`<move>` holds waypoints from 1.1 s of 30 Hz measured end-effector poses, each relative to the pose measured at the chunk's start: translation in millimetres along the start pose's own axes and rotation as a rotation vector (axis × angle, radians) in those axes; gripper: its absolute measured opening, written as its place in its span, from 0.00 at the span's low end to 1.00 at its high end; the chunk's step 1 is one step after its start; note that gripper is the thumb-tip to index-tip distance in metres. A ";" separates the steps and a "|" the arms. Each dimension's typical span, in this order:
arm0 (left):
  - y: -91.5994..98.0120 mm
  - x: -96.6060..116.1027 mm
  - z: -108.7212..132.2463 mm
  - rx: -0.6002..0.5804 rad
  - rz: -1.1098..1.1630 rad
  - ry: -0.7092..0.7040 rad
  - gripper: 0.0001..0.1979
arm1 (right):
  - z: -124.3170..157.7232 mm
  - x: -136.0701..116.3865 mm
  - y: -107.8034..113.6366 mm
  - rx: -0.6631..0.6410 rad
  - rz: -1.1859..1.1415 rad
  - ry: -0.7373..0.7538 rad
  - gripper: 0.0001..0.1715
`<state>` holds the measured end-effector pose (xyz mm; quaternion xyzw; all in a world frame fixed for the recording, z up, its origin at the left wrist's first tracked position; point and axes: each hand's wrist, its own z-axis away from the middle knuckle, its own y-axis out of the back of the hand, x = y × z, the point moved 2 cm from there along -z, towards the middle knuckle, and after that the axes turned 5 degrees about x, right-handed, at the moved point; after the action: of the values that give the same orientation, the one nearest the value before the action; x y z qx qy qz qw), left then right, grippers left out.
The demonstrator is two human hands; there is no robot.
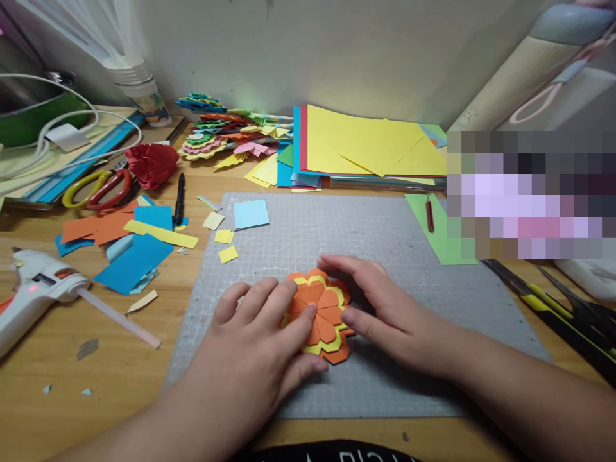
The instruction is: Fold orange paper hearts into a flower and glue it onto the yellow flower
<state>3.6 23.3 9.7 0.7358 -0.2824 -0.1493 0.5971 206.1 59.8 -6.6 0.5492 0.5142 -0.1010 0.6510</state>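
A layered paper flower [320,326] in orange and yellow lies flat on the grey cutting mat [385,398]. My left hand [255,340] rests over its left side, index fingertip pressed on the flower's centre and thumb at the lower edge. From the right, my right hand [392,311] curves round the petals, its thumb touching the right edge and its fingers reaching the top edge. Part of the flower is hidden beneath my left fingers. Light blue paper squares [251,213] and small yellow squares [228,255] lie at the mat's upper left.
On the left are a hot glue gun [52,276], blue and orange paper scraps [137,260], scissors [103,186] and a black pen [179,199]. Coloured sheets [366,141] and folded paper flowers [226,131] lie at the back. A utility knife [548,308] lies right, near a pencil [430,215].
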 end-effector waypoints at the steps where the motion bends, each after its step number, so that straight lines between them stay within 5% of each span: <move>1: -0.2 0.2 -0.4 0.006 -0.007 -0.001 0.19 | 0.9 0.5 -1.1 0.046 -0.059 -0.050 0.26; 9: 1.6 1.3 -7.7 -0.045 0.033 -0.012 0.20 | 3.0 0.4 -6.0 0.292 -0.370 -0.330 0.15; 16: 1.1 0.1 -3.9 0.002 0.116 0.006 0.19 | 0.8 2.3 -6.7 0.299 -0.383 -0.339 0.15; 20: 9.7 -9.5 -2.4 0.137 0.291 0.090 0.13 | 1.4 3.2 -5.7 0.294 -0.343 -0.336 0.15; 25: 14.6 -26.0 -3.4 0.307 0.433 0.343 0.12 | 1.8 -6.2 1.3 0.245 -0.013 -0.052 0.15; 28: 10.0 -30.9 -4.6 0.292 0.519 0.434 0.11 | 2.6 -15.3 3.4 0.128 0.246 0.145 0.18; 33: 3.5 -32.6 -6.2 0.225 0.542 0.474 0.10 | 3.7 -22.7 2.8 0.055 0.429 0.245 0.18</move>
<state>-19.7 47.1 10.7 0.7095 -0.3355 0.2204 0.5793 199.9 48.0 12.3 0.6716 0.4578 0.0928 0.5751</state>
